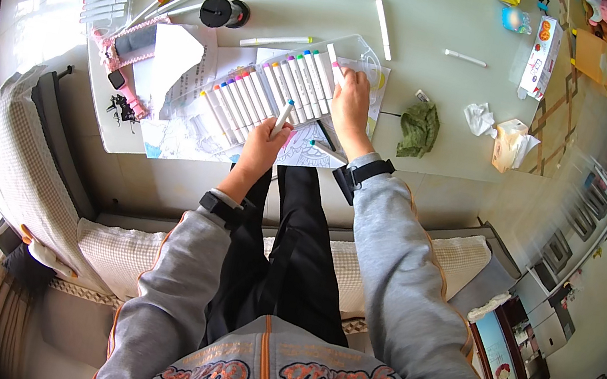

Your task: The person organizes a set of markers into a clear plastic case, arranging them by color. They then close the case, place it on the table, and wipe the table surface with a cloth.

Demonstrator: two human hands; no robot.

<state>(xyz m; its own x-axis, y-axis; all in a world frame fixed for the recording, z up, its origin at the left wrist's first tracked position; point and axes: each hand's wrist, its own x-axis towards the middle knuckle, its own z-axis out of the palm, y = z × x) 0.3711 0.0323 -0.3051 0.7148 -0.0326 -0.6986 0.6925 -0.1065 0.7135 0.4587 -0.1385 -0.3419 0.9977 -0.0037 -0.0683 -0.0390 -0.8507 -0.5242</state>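
A clear plastic case with a row of white markers, their ends in various colours, lies slantwise over printed colouring pages. My left hand holds a white marker with a blue end, just in front of the row. At the row's right end, my right hand grips another white marker with a pinkish band; its lower part is hidden by the fingers. A teal-ended marker rests on the page between my wrists. Beneath the case, a black strip-like thing shows in part.
Loose markers lie farther back. A black cylindrical container, a pink-framed pouch and a pink-strapped watch are at the left. At the right are a crumpled green cloth, crumpled tissue and a tissue pack.
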